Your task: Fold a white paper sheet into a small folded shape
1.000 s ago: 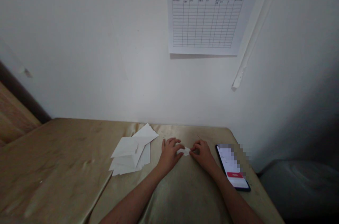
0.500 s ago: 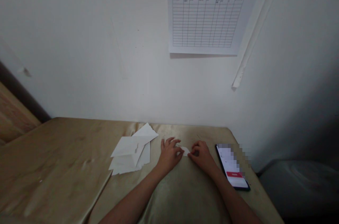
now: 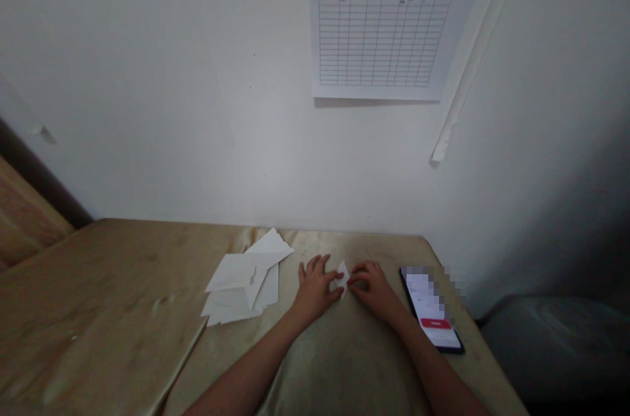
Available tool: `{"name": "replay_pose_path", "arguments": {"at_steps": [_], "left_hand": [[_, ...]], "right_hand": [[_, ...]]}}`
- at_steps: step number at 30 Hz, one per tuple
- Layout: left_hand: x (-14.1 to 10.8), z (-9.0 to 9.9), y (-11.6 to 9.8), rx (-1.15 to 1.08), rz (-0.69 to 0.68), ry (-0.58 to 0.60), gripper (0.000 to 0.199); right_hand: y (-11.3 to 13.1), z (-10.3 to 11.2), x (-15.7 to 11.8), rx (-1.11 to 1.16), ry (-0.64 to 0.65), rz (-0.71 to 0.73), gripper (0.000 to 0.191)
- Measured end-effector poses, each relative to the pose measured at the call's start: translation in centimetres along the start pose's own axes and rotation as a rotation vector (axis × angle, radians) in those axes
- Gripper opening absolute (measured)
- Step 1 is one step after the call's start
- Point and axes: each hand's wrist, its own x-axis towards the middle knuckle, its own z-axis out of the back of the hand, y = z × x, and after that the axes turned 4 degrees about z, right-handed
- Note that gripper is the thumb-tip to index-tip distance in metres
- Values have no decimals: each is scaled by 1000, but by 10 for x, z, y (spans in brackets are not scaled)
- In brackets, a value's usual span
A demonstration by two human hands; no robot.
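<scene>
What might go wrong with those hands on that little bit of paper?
The small paper looks thin, so the left hand and right hand might crease or tear it. The phone lies near the surface's right edge, beside the right forearm; a bump might shift it. Loose sheets overlap unevenly and might slide.

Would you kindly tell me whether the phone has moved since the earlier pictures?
No, the phone lies in the same place beside the right edge of the beige surface.

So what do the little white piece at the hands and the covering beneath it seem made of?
The little white piece looks like matte paper: thin and sharp-cornered. The covering has a soft sheen and creases, so satiny cloth or imitation leather; I can't tell which.
</scene>
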Motion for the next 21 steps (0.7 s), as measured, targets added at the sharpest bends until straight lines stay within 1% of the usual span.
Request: {"name": "replay_pose_path", "arguments": {"at_steps": [4, 6, 8, 10, 12, 14, 18, 21], "left_hand": [[1, 1, 0, -22, 1, 11, 39], [3, 1, 2, -42, -3, 13, 36], [4, 1, 5, -62, -8, 7, 33], [5, 1, 7, -80, -9, -15, 32], [6, 0, 8, -99, -14, -35, 27], [5, 0, 8, -116, -29, -30, 23], [4, 3, 5, -129, -51, 15, 34], [4, 6, 6, -112, -59, 38, 34]], "right_hand": [[-2, -1, 1, -33, -46, -3, 29], [-1, -1, 2, -51, -40, 15, 39], [1, -2, 2, -65, -23, 35, 44], [3, -1, 2, -84, 0, 43, 44], [5, -1, 2, -104, 14, 31, 40], [5, 0, 2, -111, 15, 16, 36], [2, -1, 3, -101, 15, 7, 31], [0, -2, 4, -84, 7, 31, 32]]}}
